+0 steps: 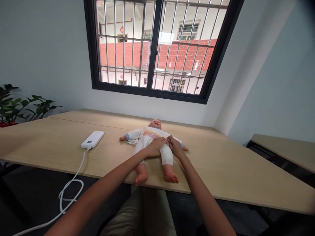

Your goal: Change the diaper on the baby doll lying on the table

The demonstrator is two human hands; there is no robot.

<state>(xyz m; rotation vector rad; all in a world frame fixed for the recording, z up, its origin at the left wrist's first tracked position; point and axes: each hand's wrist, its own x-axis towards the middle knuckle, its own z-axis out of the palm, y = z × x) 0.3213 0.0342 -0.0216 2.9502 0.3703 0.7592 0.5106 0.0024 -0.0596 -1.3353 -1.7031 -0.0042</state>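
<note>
A baby doll [156,124] lies on its back on the table, its feet towards me. It wears white clothes [167,154] with blue cuffs and a coloured print on the chest. My left hand [155,147] reaches across the doll's lower belly, its fingers closed on the clothes at the hip on my right. There it meets my right hand [175,147], whose bent fingers pinch the white fabric from the outer side. Both sets of fingertips are partly hidden. A loose white flap [133,142] sticks out by the doll's other hip.
On the wooden table [221,164], a white power bank [93,139] lies to the left. Its white cable [82,164] hangs over the front edge. A potted plant [27,105] stands far left. Behind are a wall and a barred window [150,90]; another table [285,150] is at right.
</note>
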